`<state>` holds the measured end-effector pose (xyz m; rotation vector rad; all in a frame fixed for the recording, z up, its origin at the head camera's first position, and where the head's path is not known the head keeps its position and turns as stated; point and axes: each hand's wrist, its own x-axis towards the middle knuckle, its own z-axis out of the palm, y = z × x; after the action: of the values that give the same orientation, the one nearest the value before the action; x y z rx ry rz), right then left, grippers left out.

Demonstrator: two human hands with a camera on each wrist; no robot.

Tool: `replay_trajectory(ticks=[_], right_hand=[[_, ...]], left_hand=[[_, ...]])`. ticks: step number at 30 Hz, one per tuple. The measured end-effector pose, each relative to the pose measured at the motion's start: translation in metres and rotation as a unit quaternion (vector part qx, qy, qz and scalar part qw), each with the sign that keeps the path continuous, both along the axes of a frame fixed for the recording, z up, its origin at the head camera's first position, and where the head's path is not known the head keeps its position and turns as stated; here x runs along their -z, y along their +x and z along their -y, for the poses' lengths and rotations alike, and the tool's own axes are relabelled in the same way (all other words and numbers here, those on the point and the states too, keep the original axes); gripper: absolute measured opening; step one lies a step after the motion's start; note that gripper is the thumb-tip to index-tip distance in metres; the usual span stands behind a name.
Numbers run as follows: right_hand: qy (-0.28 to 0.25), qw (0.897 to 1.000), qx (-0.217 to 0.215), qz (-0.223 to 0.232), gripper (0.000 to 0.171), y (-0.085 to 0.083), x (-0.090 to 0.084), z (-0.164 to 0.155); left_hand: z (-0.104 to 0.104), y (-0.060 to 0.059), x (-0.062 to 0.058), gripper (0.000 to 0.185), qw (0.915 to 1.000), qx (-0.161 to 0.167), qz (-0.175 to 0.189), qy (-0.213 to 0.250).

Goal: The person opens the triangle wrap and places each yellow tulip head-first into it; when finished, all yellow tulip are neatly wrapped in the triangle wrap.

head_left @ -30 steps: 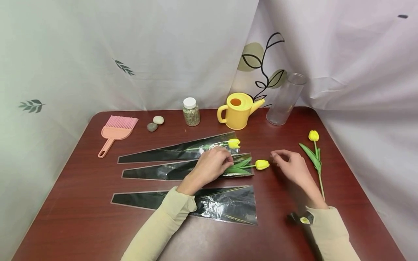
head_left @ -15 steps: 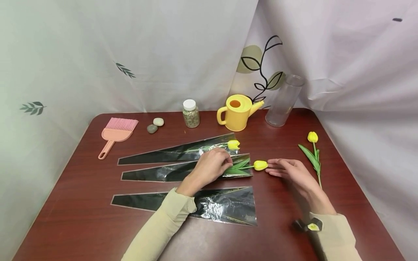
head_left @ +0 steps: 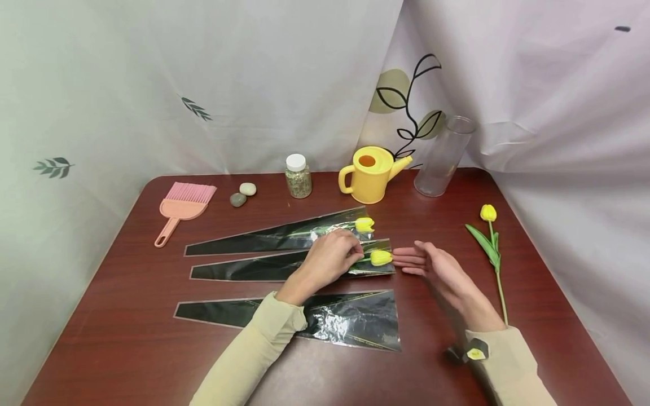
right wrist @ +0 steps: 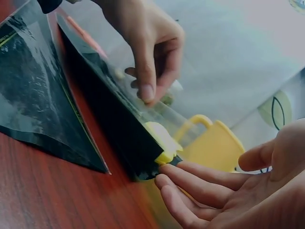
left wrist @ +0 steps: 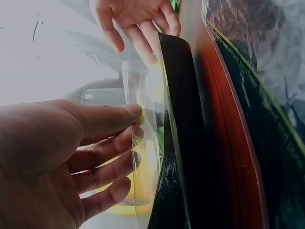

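Observation:
My left hand [head_left: 331, 255] pinches the clear film [left wrist: 145, 176] of the middle flower sleeve [head_left: 249, 268], between thumb and fingertips, raising it off the dark backing. A yellow tulip [head_left: 381, 258] lies inside that sleeve, its bloom just within the wide mouth. The stem is mostly hidden by my left hand. With fingers straight, my right hand [head_left: 440, 269] touches the tip of the bloom [right wrist: 161, 138]; its palm is turned up in the right wrist view. Behind, a second sleeve [head_left: 244, 239] holds another yellow tulip [head_left: 364, 225]. The front sleeve [head_left: 355, 321] lies flat.
One more tulip [head_left: 491, 242] lies at the table's right side. Along the back stand a jar with white lid [head_left: 298, 179], a yellow watering can [head_left: 369, 177] and a clear glass vase [head_left: 444, 158]. Two stones [head_left: 242, 194] and a pink brush [head_left: 184, 207] are back left.
My right hand came to the bloom with straightened fingers and moved left. The tulip slid left with it, deeper into the middle sleeve. My left hand stayed in place.

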<state>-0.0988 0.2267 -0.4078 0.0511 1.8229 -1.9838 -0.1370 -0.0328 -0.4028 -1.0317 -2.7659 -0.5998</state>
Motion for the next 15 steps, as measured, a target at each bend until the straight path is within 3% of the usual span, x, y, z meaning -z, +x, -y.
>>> replay_trajectory(ticks=[5,9,12,14,15], right_hand=[[0.025,0.999,-0.006,-0.031,0.063,0.002,-0.001,-0.001],[0.104,0.99,0.031,-0.096,0.062,0.007,-0.007,-0.018],[0.19,0.967,0.073,-0.151,0.052,0.015,-0.013,-0.041],[0.262,0.943,0.097,-0.181,0.044,0.023,-0.016,-0.059],[0.304,0.926,0.11,-0.195,0.04,0.027,-0.018,-0.068]], left_hand=[[-0.001,-0.001,0.002,0.006,1.0,0.006,-0.003,-0.001],[-0.002,-0.001,0.001,0.011,0.9998,0.015,-0.015,-0.003],[0.0,0.004,-0.003,0.018,0.9994,0.018,-0.029,0.001],[0.0,0.01,-0.008,0.02,0.999,0.026,-0.037,0.006],[-0.001,0.015,-0.009,0.019,0.9986,0.034,-0.039,0.007]])
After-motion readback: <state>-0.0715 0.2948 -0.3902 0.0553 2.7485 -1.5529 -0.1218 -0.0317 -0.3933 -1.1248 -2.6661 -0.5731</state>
